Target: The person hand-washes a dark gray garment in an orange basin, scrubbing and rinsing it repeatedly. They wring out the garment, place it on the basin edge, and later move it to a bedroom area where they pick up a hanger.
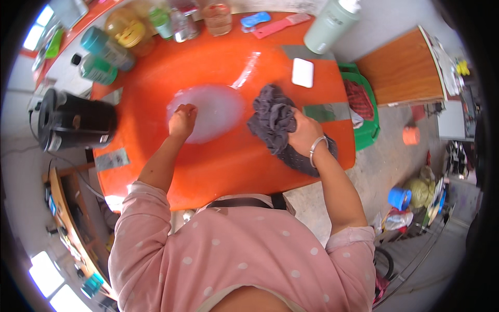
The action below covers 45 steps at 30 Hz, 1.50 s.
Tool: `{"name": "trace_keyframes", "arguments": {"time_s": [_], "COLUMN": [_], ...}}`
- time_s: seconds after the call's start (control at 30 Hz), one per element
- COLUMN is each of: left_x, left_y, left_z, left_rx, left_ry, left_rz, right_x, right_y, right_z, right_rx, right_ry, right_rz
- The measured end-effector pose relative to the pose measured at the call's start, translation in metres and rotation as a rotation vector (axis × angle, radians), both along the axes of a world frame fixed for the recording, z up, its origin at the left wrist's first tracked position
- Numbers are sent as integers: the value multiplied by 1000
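Note:
Milky, soapy water point(218, 117) lies in the hollow of an orange basin point(226, 171) in front of me. My left hand point(183, 121) is over the water's left side, its fingers curled in, and I see nothing in them. On the right, my right hand point(306, 130), with a silver bangle at the wrist, grips a bunched dark grey cloth point(271, 113). A speckled part of the cloth hangs below that hand over the basin's flat right side. Beyond the cloth, on the same flat side, lies a white soap-like block point(303, 73).
Along the back stand bottles, a jar point(126, 29), a glass point(217, 19) and a pale green pump bottle point(331, 25), beside a pink-handled brush point(280, 25). A black cylindrical container point(78, 120) borders the left. A green plastic chair point(368, 136) holding cloth stands right.

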<state>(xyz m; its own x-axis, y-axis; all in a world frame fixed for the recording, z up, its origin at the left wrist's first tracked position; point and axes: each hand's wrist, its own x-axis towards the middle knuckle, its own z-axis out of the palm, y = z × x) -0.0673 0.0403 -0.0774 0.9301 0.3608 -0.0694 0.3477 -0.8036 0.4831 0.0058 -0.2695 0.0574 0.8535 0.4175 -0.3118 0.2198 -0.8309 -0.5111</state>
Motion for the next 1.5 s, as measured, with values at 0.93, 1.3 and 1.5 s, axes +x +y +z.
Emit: {"name": "trace_keyframes", "arguments": {"time_s": [0.93,1.3,1.5], "left_x": [-71,-74,-73], "left_y": [-63,-61,-61], "left_z": [52,51,54], "left_rx": [-34,-100,-126], "left_ry": [123,173,217], "left_rz": [-196,-124,-87], "right_x": [-3,-8,-6], "right_y": [-1,2,6], "right_z": [9,5,0], "right_rx": [-91,-57,-119], "right_ry": [4,-31,-76], "right_rz": [-4,-35,-7]}}
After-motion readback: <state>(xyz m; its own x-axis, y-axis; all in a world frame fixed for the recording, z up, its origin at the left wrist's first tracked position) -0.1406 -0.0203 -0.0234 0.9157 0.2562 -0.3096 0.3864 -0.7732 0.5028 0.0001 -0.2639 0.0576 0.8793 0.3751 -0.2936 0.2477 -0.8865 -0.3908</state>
